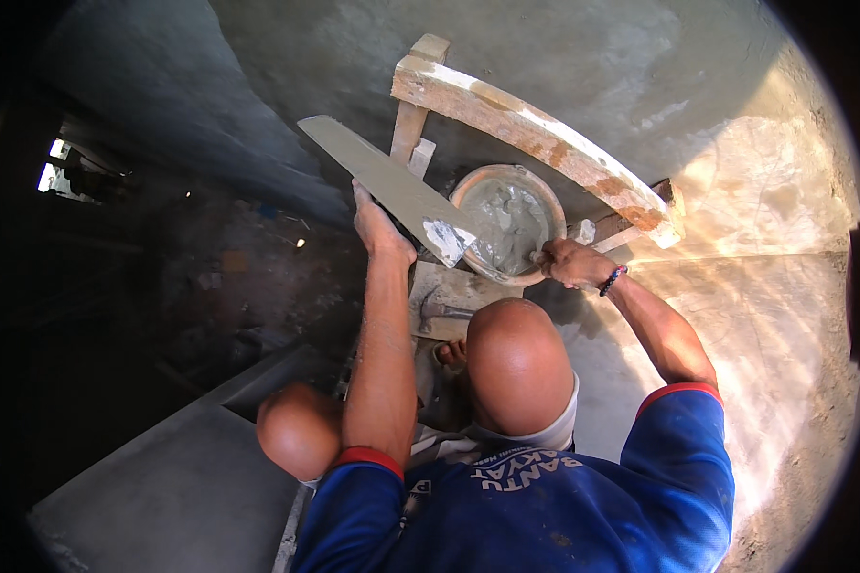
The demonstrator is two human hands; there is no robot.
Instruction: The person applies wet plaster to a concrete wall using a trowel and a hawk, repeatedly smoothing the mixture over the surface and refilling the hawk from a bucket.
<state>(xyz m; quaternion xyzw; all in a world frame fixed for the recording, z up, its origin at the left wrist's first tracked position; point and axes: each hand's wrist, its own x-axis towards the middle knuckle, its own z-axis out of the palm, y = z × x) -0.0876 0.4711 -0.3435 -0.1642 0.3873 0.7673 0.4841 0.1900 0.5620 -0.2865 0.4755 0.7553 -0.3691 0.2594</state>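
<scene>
My left hand grips a long, flat plastering board from its left side, holding it tilted. Wet grey plaster coats most of the board, and its lower right end shows a whitish bare patch beside the bucket's left rim. The round bucket holds wet grey plaster, thick and lumpy. At the bucket's lower right rim, my right hand is closed, with a beaded bracelet on the wrist. What lies inside those fingers is mostly hidden, so I cannot tell whether it is a tool or the rim.
A plaster-spattered wooden frame with a curved beam stands just beyond the bucket. Below the bucket, a trowel-like tool lies on a board. A grey plastered wall rises ahead. My bent knees are close by.
</scene>
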